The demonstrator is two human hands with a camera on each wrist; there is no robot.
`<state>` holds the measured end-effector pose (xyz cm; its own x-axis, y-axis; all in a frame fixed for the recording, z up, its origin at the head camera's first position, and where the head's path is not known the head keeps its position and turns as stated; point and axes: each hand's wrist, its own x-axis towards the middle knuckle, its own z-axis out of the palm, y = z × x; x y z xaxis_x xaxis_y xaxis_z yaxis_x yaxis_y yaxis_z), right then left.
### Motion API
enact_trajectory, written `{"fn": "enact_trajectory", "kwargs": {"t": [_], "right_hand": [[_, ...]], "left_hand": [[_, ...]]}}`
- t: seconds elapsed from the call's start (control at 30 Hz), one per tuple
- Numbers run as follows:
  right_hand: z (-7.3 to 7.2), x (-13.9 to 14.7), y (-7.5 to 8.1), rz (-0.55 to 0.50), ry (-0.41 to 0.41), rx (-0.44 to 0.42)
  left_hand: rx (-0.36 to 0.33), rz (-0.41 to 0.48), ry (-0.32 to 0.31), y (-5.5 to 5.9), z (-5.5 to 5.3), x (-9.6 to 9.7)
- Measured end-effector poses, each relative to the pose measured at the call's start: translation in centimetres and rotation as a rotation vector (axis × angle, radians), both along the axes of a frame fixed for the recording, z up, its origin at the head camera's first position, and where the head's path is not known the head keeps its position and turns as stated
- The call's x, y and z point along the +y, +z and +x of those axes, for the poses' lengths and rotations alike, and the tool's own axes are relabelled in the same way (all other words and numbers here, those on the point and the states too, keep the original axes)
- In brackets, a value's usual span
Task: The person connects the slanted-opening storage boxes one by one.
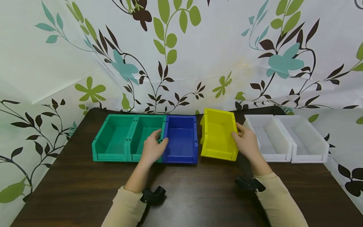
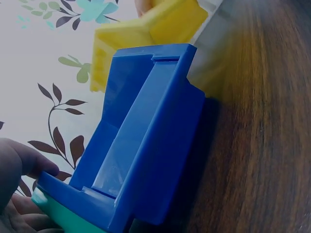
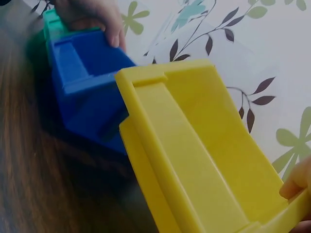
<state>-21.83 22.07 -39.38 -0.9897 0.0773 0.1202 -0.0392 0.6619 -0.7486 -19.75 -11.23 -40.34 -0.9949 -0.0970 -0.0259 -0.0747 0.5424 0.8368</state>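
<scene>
1. Along the back of the dark table (image 1: 193, 195), what a line-up: outer green bin (image 1: 113, 135), inner green bin (image 1: 143, 132) and blue bin (image 1: 181, 138), side by side, and that stretch looks done!
2. Over on the right, the near white bin (image 1: 265, 135) and far white bin (image 1: 303, 138) pair up too, upright, neither one gripped.
3. Eyes on the yellow bin (image 1: 219, 132), the odd one out! It's tilted between blue and near white, a gap showing on its blue side; settling it looks like the part left, so I'd call this well along, not finished.
4. And the right hand (image 1: 246, 140) has it, gripping the right wall, with the bin's body reaching off to that hand's left. Has the base wholly left the table? Can't tell.
5. Meanwhile the left hand (image 1: 154, 146) pinches the seam, thumb on the blue rim, fingers on the green side; from there, yellow lies to the right, beyond the blue bin, untouched by this hand.
</scene>
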Motion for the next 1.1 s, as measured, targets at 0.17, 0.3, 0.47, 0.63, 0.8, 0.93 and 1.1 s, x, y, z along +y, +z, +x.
{"fn": "enact_trajectory", "kwargs": {"t": [0.17,0.3,0.47,0.63,0.8,0.93,1.1], "right_hand": [[0.3,-0.1,0.7,-0.06,0.009,0.007],[0.5,-0.3,1.0,-0.093,0.022,-0.004],[0.6,-0.4,1.2,-0.109,0.034,-0.004],[0.5,-0.5,1.2,-0.115,0.039,0.006],[0.5,-0.5,1.1,-0.108,0.047,-0.009],[0.5,-0.5,1.0,-0.085,0.051,-0.013],[0.6,-0.6,1.2,-0.081,0.048,-0.03]], "left_hand": [[0.0,-0.002,-0.005,0.1,0.0,0.0],[-0.001,0.007,-0.009,0.2,0.0,0.1],[-0.004,0.019,-0.012,0.3,0.2,0.1],[-0.005,0.016,-0.012,0.3,0.2,0.1],[-0.005,0.018,-0.013,0.4,0.2,0.1],[-0.001,0.023,-0.016,0.4,0.3,0.1],[-0.005,0.019,-0.014,0.3,0.3,0.1]]}}
